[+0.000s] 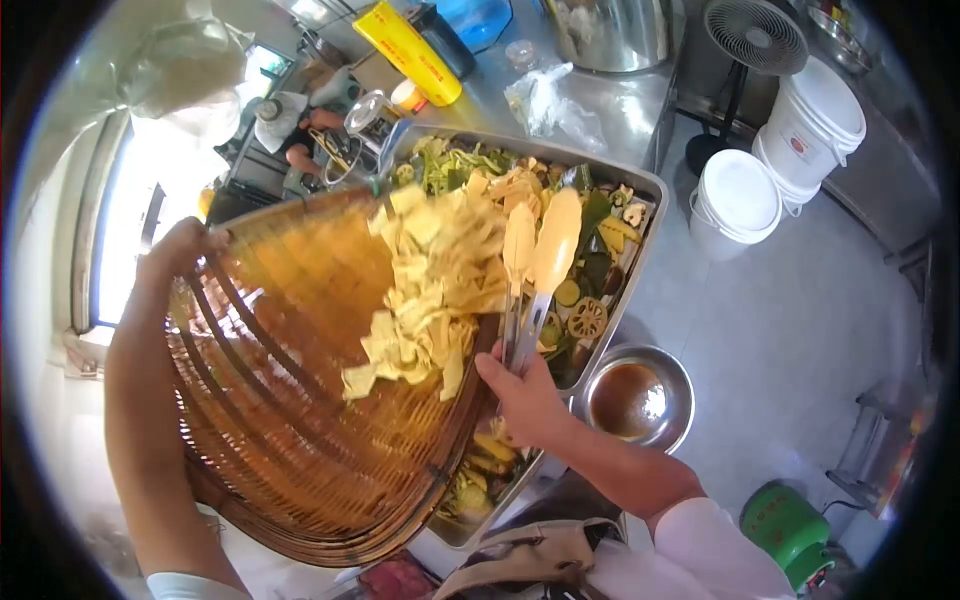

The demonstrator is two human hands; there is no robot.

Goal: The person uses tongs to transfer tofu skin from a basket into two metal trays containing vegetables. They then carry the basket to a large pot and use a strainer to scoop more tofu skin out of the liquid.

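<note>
Stainless steel counter [620,105] up top, a yellow box of wrap [405,45] lying on it, and a big metal tray [657,190] sits at its near edge, loaded with greens and a lotus root slice [587,318]. Over the tray's left side a round woven bamboo basket [290,430] is tipped steeply. The left hand [180,255] is clamped on its far rim, fingers curled over the edge. A heap of pale yellow flat strips [430,285] lies on the basket's lower side, spilling toward the tray. The right hand [525,395] is closed round the handle of a pair of tongs [540,260], whose cream tips sit nearly together just beside the strips. Down on the right, a steel bowl [640,352] of brown liquid, two lidded white buckets [740,195] and a fan [755,35].
</note>
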